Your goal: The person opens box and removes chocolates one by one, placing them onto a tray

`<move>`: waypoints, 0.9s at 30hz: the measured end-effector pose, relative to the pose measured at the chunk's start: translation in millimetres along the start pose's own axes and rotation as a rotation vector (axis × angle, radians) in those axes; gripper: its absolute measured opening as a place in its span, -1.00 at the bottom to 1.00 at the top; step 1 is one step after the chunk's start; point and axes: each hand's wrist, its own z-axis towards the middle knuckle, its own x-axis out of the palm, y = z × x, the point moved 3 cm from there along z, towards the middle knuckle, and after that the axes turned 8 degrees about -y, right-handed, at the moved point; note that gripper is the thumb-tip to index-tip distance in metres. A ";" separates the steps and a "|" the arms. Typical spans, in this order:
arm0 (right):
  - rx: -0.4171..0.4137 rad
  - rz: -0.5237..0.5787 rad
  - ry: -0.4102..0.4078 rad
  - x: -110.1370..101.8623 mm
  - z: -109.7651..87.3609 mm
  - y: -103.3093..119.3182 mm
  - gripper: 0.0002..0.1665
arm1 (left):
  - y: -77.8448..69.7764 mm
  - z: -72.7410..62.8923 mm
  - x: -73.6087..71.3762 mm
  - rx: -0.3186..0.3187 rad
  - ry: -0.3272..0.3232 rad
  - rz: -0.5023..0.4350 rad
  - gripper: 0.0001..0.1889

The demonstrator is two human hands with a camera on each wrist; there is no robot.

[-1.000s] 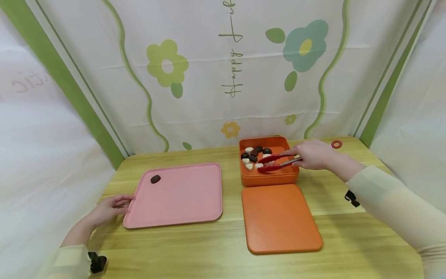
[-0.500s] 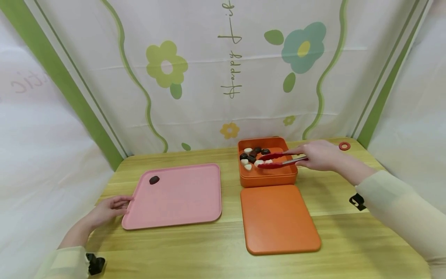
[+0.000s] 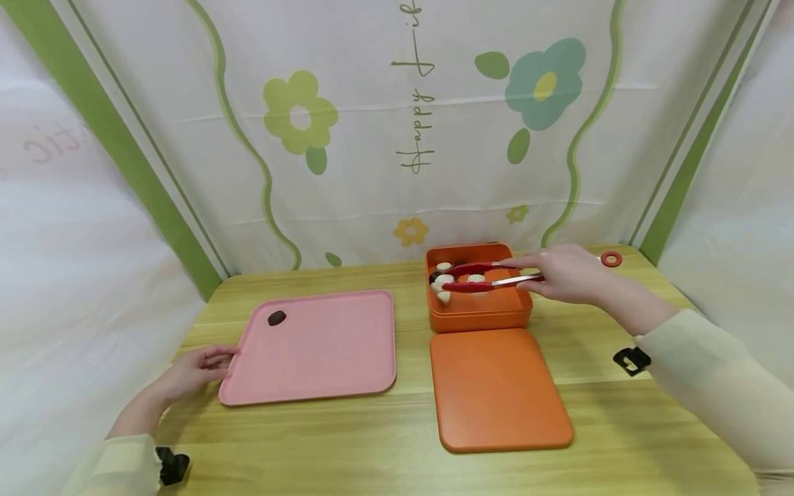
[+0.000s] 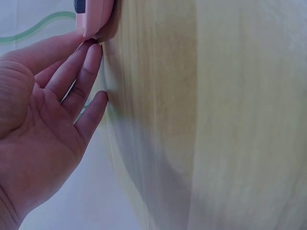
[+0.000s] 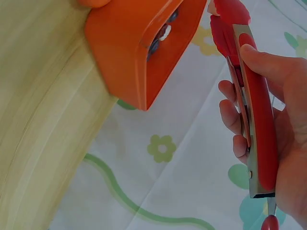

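Observation:
My right hand (image 3: 567, 274) grips a pair of red and metal tongs (image 3: 511, 280), whose red tips are over the orange box (image 3: 480, 318). A white piece (image 3: 443, 279) shows at the tips; in the right wrist view a pale bit (image 5: 211, 6) peeks out there. Several white and dark brown chocolate-like pieces lie in the box, partly hidden by the tongs. At the left, my left hand (image 3: 191, 375) holds the left edge of the pink tray (image 3: 329, 351), its thumb and fingertips at the rim (image 4: 94, 19). One dark brown piece (image 3: 276, 318) rests on the tray.
An orange lid (image 3: 501, 389) lies flat in front of the box. All stand on a wooden table (image 3: 322, 441). A white curtain (image 3: 366, 179) with flowers hangs right behind the table and along both sides.
The tongs have shifted left and a little up over the box, now covering most of the dark pieces. My left hand and the tray have stayed in place.

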 end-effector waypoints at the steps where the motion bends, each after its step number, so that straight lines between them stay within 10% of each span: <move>1: -0.001 0.000 -0.004 0.5 2.0 2.5 -0.46 | -0.1 0.3 -0.1 0.000 0.001 -0.003 -0.48; 27: -0.196 0.141 0.010 45.2 89.8 95.8 -0.46 | -0.3 -0.6 0.7 -0.029 -0.008 -0.022 -0.47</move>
